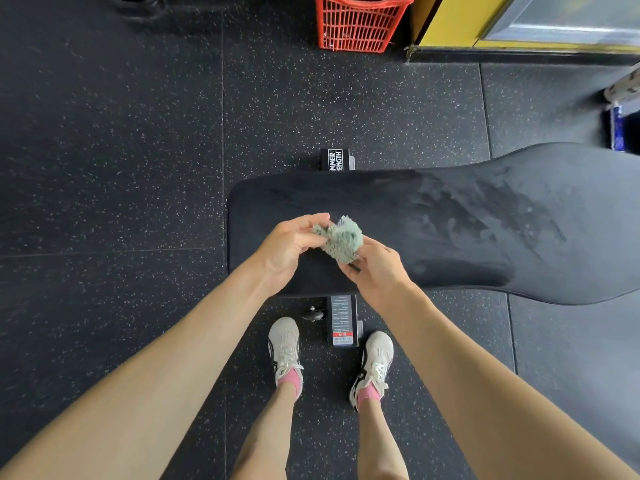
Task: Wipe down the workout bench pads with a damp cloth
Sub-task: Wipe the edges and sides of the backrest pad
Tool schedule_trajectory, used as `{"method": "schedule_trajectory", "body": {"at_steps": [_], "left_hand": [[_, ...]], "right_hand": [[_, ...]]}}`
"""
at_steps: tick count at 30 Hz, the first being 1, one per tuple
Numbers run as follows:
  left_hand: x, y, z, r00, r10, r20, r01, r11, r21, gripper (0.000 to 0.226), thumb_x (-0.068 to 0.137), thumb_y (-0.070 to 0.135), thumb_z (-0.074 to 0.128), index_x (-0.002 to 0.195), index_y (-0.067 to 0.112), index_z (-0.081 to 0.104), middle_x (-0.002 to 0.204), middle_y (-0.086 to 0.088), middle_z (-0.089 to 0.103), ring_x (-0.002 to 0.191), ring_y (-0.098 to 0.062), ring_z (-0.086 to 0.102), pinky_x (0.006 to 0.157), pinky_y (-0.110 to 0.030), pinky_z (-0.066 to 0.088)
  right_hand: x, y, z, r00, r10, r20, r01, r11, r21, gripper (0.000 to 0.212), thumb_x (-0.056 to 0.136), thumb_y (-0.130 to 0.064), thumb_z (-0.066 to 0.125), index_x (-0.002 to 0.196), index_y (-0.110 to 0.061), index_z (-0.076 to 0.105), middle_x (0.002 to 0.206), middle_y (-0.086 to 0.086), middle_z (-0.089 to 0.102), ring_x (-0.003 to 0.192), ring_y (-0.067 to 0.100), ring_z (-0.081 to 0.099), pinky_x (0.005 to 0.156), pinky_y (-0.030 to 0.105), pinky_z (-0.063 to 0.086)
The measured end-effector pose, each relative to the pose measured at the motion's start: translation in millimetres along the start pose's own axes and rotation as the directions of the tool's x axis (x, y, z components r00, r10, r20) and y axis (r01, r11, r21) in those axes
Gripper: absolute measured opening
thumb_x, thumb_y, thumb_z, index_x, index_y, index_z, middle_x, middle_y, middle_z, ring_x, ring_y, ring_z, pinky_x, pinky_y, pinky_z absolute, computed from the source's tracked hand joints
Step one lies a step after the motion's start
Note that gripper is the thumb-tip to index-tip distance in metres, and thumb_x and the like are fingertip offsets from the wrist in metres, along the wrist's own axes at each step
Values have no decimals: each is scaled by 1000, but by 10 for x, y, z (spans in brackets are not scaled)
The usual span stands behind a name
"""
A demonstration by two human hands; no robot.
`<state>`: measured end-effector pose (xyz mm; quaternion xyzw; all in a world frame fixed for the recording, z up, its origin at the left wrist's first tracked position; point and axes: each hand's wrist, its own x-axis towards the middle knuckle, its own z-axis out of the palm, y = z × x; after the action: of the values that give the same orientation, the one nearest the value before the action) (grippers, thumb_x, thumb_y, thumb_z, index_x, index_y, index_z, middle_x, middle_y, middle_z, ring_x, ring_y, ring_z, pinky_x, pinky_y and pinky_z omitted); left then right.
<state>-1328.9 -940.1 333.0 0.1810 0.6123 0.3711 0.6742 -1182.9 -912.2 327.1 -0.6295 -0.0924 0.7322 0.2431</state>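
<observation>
A black padded workout bench (450, 223) runs from the middle of the view off to the right, and its right part shows wet streaks. Above the bench's left end I hold a crumpled pale green cloth (341, 239) in both hands. My left hand (289, 247) pinches the cloth's left edge with thumb and fingers. My right hand (375, 268) grips it from below on the right. The cloth is lifted off the pad.
The bench's black frame foot (343, 320) stands between my two shoes (285, 348) on speckled black rubber flooring. A red plastic basket (360, 24) stands at the top centre, next to a yellow-framed cabinet (519, 26) at the top right.
</observation>
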Motion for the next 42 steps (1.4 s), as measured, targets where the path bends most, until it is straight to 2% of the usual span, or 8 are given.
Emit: {"method": "schedule_trajectory", "body": {"at_steps": [4, 9, 14, 18, 22, 29, 37, 42], "left_hand": [[-20, -22, -49, 997, -56, 54, 58, 998, -35, 50, 80, -18, 38, 55, 15, 68, 125, -1, 60, 118, -21, 54, 99, -36, 44], [19, -48, -61, 980, -193, -51, 167, 935, -313, 33, 86, -9, 33, 89, 3, 63, 109, -16, 63, 90, -30, 64, 78, -44, 54], [27, -73, 72, 966, -248, 68, 252, 966, -53, 14, 93, 8, 56, 103, 5, 66, 94, -9, 71, 82, -20, 67, 75, -37, 56], [18, -75, 153, 985, -168, -44, 166, 985, -50, 12, 85, 1, 65, 93, 10, 66, 84, -5, 70, 77, -16, 66, 72, -32, 55], [-2, -80, 232, 992, -129, 1, 129, 992, -2, 13, 83, 6, 69, 94, 12, 69, 85, -2, 71, 82, -13, 66, 72, -28, 53], [-30, -6, 61, 992, -96, -87, 84, 988, -133, 24, 90, -1, 55, 105, 14, 66, 93, -4, 70, 86, -16, 66, 69, -27, 52], [-19, -184, 104, 942, 189, -277, 11, 809, 587, 39, 85, 3, 61, 118, 24, 60, 117, 1, 38, 112, -16, 45, 87, -22, 39], [-71, -122, 375, 986, 163, -33, -125, 854, 506, 39, 86, 28, 68, 123, 19, 60, 112, 4, 52, 100, -10, 57, 83, -15, 45]], "right_hand": [[14, -53, -79, 997, -75, -3, 75, 997, -26, 48, 83, 16, 57, 128, -1, 53, 117, 20, 61, 85, 22, 68, 72, 32, 57], [0, -111, -170, 989, -108, 98, 109, 994, -7, 53, 81, 22, 54, 128, -2, 55, 114, 15, 63, 92, 20, 66, 75, 29, 55], [-30, -111, -202, 990, -107, 90, 103, 993, 55, 57, 82, 23, 48, 131, -6, 52, 114, 17, 60, 94, 22, 64, 78, 30, 54], [43, -3, -216, 986, -153, -59, 137, 966, -217, 51, 86, -5, 65, 132, -18, 47, 122, 9, 54, 107, 22, 60, 93, 36, 51], [-56, 32, -151, 987, -45, 153, 78, 973, -218, 36, 93, -34, 60, 118, -7, 62, 112, 14, 68, 99, 27, 67, 87, 42, 55], [-40, 30, -239, 992, -125, -30, 122, 989, -78, 21, 93, 6, 51, 101, -8, 64, 106, 13, 67, 93, 24, 65, 83, 38, 56], [-44, 34, -208, 993, -114, 17, 114, 993, -20, 21, 99, -4, 45, 112, -7, 62, 108, 10, 67, 98, 21, 64, 86, 37, 55], [-28, 35, -185, 990, -113, 88, 116, 993, -28, 31, 104, -16, 36, 111, -4, 64, 115, 19, 66, 110, 31, 61, 92, 41, 53]]}}
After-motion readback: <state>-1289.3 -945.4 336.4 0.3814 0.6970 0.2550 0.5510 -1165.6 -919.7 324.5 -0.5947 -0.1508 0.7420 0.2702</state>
